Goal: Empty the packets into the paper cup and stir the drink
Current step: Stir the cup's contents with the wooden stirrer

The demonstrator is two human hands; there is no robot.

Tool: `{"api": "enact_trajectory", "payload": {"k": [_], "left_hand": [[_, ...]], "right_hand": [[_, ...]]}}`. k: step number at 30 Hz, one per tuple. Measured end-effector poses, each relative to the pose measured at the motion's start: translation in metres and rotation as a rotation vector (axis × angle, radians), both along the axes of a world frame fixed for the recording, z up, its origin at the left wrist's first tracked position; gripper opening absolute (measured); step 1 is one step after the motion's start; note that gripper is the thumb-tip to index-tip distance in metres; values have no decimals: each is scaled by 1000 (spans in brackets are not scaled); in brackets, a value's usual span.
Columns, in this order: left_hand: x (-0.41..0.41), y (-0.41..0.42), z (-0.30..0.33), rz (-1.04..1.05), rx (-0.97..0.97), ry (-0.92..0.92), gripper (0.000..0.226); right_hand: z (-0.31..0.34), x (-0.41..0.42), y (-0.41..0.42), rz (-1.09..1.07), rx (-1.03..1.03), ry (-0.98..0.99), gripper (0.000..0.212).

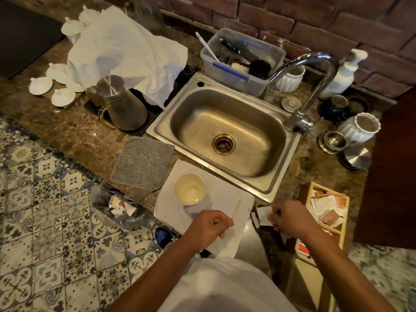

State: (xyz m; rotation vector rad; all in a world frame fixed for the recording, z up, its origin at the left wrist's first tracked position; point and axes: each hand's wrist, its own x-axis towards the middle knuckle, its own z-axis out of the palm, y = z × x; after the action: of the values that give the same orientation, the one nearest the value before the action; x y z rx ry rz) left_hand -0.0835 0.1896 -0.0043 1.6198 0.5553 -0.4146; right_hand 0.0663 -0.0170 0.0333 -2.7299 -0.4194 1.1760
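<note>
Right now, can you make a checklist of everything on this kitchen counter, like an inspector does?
Surface: brown stone counter; white mat at its front edge.
Job's things: paper cup upright on the mat, pale contents; wooden stirrer lying flat beside it; torn packet by the right hand.
Clutter: grey cloth, steel jug, white lids, box of packets.
Grippers: left hand curled over the mat, what it holds unclear; right hand pinches the packet.
Cables: nothing seen.
Surroundings: sink, tap, brick wall, tiled floor.
</note>
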Motion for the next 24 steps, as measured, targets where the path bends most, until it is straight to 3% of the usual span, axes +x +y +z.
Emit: {"api": "enact_trajectory", "payload": {"k": [8,16,20,24], "left_hand": [[-10,8,-23,-20,110,69,19],[-24,21,-23,149,165,90,39],[-16,4,-31,-148,447,60,32],[6,-24,-38,-507,856,46,42]], "right_hand": [[-32,4,14,134,-161,7,9],[-42,0,21,139,-202,-92,10],[-43,-1,21,139,-222,-97,12],[-44,-3,22,145,-234,-110,11]]}}
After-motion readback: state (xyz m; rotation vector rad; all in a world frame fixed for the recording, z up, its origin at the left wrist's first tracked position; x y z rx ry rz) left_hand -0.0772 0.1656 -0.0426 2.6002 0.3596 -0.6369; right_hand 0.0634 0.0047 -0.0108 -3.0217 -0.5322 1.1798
